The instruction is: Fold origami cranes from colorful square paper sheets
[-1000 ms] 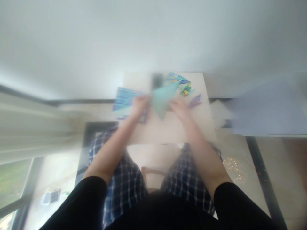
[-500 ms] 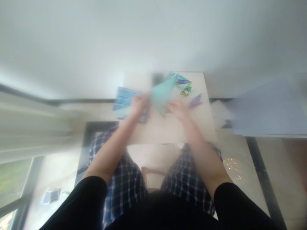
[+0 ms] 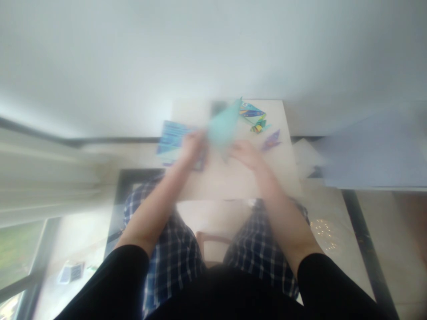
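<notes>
A pale turquoise sheet of folded paper [image 3: 223, 126] is held up above the small white table, its pointed tip toward the far edge. My left hand [image 3: 194, 144] is closed on its left side; the fingers are blurred. At the lower right of the paper, my right hand [image 3: 244, 152] has its fingers closed on the edge. Beneath and beside my left hand lies a blue patterned sheet [image 3: 171, 141]. Right of the held paper are a blue and green patterned folded paper [image 3: 253, 113], a small yellow and green folded piece [image 3: 258, 126] and a purple folded paper [image 3: 271, 141].
The white table [image 3: 233, 182] stands against a pale wall [image 3: 213, 49], its near edge above my knees. A dark object [image 3: 218, 106], blurred, sits at the table's back. To the right is a greyish-lilac panel [image 3: 376, 151]. A curtain [image 3: 43, 173] hangs at the left.
The turquoise paper has turned slightly, its tip swinging left and up, uncovering more of the patterned paper behind. Both hands stay nearly in the same place.
</notes>
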`<state>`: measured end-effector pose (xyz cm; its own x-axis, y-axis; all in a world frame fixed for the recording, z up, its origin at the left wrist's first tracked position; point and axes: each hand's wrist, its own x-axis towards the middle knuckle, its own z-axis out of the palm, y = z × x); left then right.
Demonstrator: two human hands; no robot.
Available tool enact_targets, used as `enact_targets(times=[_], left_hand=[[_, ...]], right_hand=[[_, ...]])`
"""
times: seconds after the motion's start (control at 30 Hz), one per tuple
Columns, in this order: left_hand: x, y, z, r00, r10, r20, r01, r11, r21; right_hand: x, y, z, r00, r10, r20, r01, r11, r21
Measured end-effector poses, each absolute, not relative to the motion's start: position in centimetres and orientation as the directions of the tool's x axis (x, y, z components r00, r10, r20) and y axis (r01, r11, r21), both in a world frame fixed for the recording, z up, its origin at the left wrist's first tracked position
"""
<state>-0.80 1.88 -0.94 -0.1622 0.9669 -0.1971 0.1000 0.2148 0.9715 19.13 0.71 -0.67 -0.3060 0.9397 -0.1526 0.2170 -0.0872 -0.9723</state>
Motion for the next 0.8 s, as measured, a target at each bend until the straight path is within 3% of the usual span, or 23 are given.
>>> enact_targets(times=[0.23,0.43,0.6,0.8], left_hand=[[-1.3,2.5,-1.0,-0.165,0.969,-0.184,0.149,0.209,0.966],[-1.7,2.9,-2.2,-0.167,0.973,-0.159,0.196,0.191,0.962],[-2.3,3.3,-3.1,-0.146,0.987,-0.070,0.319,0.114,0.941],[-1.2,2.3,-1.7,-0.207,0.964,-0.169,0.137,0.199,0.970]], right_hand=[[19.2,0.8,-0.7,-0.342,0.907,-0.247,0.336,-0.127,-0.933],[18.6,0.4,-0.5,-0.389,0.882,-0.264,0.192,-0.203,-0.960],[18.7,0.5,-0.5,-0.472,0.853,-0.223,0.241,-0.118,-0.963],[18.9,0.5,-0.8,-0.498,0.827,-0.261,0.421,-0.033,-0.907]])
